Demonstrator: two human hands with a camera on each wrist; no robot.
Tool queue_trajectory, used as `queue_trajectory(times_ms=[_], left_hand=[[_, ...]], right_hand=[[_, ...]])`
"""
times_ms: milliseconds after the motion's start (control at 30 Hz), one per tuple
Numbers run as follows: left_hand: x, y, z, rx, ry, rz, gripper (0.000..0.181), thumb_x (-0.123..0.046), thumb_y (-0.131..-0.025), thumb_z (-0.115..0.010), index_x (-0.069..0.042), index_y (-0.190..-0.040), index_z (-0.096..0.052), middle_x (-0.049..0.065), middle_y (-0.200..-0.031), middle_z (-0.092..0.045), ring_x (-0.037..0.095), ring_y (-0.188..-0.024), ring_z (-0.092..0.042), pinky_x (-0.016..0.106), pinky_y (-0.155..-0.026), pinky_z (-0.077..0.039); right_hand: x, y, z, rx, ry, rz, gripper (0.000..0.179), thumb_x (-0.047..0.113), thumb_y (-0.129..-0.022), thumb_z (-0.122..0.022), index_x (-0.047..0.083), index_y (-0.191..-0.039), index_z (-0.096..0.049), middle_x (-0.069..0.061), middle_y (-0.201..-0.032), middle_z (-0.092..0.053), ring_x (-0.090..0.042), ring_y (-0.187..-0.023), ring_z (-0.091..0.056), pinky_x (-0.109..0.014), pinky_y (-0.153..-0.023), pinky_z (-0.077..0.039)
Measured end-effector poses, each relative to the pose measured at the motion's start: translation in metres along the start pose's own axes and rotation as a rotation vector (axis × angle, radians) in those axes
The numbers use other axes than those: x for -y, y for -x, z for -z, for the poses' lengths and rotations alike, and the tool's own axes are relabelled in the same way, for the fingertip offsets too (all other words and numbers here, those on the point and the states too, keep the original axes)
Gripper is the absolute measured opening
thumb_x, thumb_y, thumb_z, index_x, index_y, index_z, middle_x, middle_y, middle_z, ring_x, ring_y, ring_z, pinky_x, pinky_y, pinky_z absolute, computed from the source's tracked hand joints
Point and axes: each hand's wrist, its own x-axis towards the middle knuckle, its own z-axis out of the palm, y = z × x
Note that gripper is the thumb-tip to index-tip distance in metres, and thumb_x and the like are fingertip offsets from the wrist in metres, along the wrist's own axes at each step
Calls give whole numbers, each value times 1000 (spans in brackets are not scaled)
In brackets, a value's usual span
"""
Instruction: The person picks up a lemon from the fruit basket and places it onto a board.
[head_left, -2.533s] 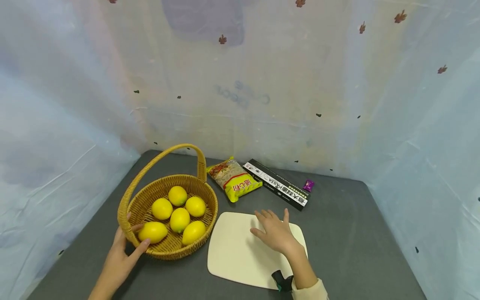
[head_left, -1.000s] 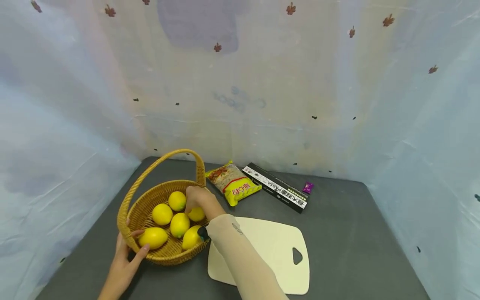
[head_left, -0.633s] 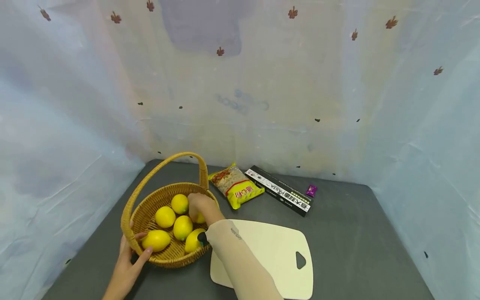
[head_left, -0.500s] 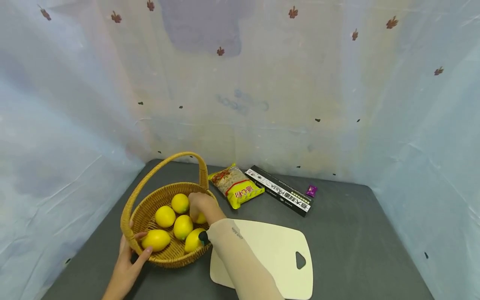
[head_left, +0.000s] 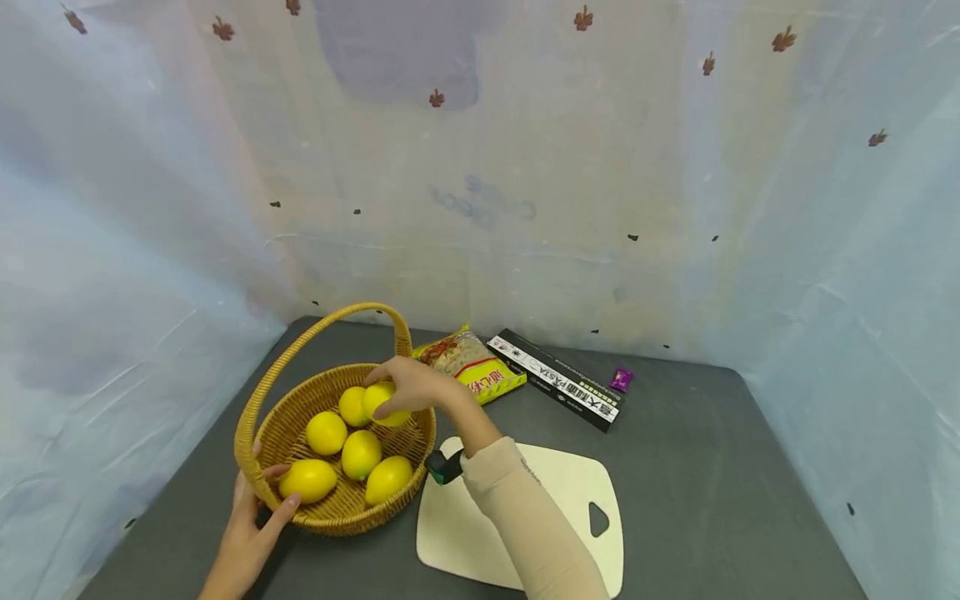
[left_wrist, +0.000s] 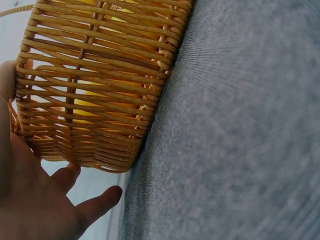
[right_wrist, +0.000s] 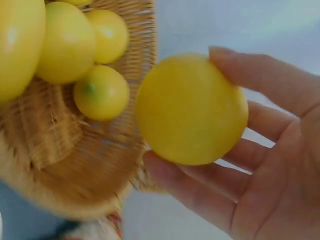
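Note:
A woven wicker basket (head_left: 348, 523) with a tall arched handle stands at the left of the table, several yellow lemons (head_left: 362, 455) lying in it. My left hand (head_left: 247, 533) grips its near left rim, below the handle's foot; in the left wrist view two fingers stick out beside the wicker wall (left_wrist: 90, 65). Above the basket's right part, my right hand (head_left: 423, 386) holds one lemon (head_left: 384, 405) between thumb and fingers. The right wrist view shows this lemon (right_wrist: 192, 110) raised clear of the others, with the fingers curved round its sides.
A white cutting board (head_left: 517, 517) with a triangular hole lies right of the basket, partly under the right sleeve. Behind are a yellow pasta bag (head_left: 483, 375), a long black pasta box (head_left: 558, 379) and a small purple packet (head_left: 621, 380). Sheeting (head_left: 585, 275) hangs around the table.
My right hand came from over the cutting board into the basket, took hold of a lemon and has lifted it up. My left hand stays on the rim.

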Motion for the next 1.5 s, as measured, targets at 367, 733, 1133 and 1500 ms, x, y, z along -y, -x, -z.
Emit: queue_trajectory(times_ms=[367,733,1133,1500], left_hand=[[3,-1,-2,-22,-10,-42,59,-15,-103,-57,-2,-154,-29,10,-165,6,41,-142,-15,8,-80,-28],[1,-3,-1,4,-39,0,57,-20,-103,-58,-1,-151,-32,11,-164,9,45,-133,-25,16,-79,-30],[-1,0,-1,5,1,15,66,-22,-105,-54,-4,-158,-21,16,-163,5,47,-141,-12,47,-96,-30],[-1,-1,-2,-8,3,1,61,-21,-104,-56,-3,-155,-27,9,-164,4,43,-146,-5,20,-96,-30]], right_hand=[[-17,68,25,-104,-96,62,52,11,-91,-74,6,-140,-57,-8,-130,-62,-14,-87,-58,-24,-72,-49],[-66,135,10,-195,-199,-25,52,17,-90,-77,9,-138,-60,-1,-126,-62,-18,-96,-60,-31,-80,-53],[-127,200,-4,-242,-246,-122,48,15,-90,-75,2,-134,-61,-12,-122,-64,-24,-96,-61,-40,-82,-52],[-168,243,-13,-248,-174,-235,44,7,-84,-78,-7,-123,-62,-15,-117,-63,-28,-95,-57,-40,-81,-51]])
